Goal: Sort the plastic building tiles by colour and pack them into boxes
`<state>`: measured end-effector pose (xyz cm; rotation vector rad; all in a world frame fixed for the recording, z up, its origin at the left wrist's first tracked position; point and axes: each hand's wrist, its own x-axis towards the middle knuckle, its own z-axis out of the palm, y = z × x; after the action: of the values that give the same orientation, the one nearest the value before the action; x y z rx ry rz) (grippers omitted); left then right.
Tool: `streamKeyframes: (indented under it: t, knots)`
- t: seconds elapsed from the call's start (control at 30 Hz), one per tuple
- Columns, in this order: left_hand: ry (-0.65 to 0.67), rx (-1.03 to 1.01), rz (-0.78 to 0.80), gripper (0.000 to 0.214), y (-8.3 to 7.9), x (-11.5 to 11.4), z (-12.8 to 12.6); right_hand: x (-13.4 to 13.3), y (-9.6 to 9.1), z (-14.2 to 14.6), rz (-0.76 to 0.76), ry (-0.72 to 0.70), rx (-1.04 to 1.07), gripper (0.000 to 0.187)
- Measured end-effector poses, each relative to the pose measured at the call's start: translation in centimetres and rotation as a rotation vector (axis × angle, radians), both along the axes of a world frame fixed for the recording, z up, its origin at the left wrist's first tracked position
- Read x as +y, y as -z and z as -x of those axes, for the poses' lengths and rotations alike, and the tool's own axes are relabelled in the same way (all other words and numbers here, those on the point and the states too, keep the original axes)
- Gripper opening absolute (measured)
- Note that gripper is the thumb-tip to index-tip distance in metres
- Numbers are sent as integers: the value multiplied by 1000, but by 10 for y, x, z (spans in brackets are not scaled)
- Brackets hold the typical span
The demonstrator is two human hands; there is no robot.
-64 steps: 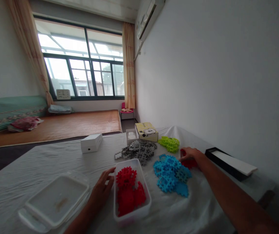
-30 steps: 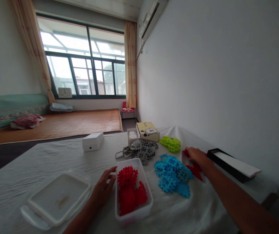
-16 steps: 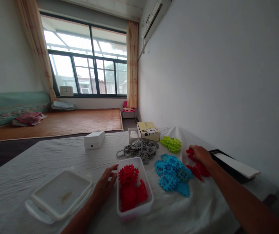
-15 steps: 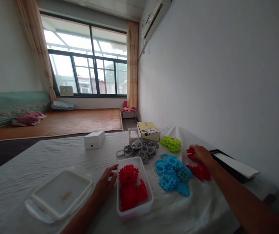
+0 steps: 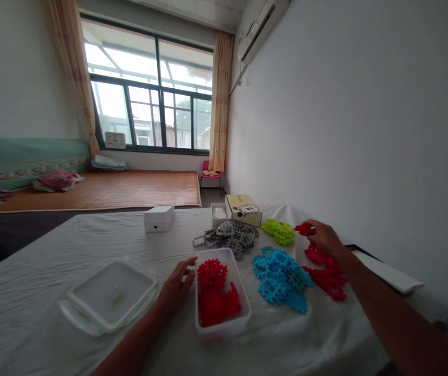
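Observation:
My right hand (image 5: 323,235) pinches a red interlocking plastic piece (image 5: 304,229), lifted above a small pile of red pieces (image 5: 328,271) at the right. My left hand (image 5: 176,282) rests beside a clear plastic box (image 5: 243,312), fingers apart, fingertips against its left rim. Inside the box lie several red toothed pieces (image 5: 211,274). Between the box and the red pile spreads a heap of blue pieces (image 5: 282,277). Yellow-green pieces (image 5: 280,232) lie just left of my right hand, and grey pieces (image 5: 231,237) are heaped behind the box.
A clear lid (image 5: 110,295) lies left of my left hand. Toward the back stand a white box (image 5: 159,218), a yellow cartoon box (image 5: 244,210) and a small open box (image 5: 219,213). A black tray with a white slab (image 5: 384,269) sits against the wall at right.
My right hand has risen off the red pile with a red piece between its fingers. My left hand stays at the box rim. The whole view has shifted slightly.

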<state>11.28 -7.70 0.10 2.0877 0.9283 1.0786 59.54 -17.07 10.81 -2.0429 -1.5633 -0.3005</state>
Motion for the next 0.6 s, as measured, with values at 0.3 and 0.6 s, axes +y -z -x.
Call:
streamKeyframes:
  t: [0.3, 0.6]
  knots:
    - [-6, -31, -26, 35, 1, -5, -1, 12, -15, 209, -6, -641, 460, 42]
    - [3, -15, -9, 38, -1, -7, 0, 6, 12, 269, 223, -830, 80, 43]
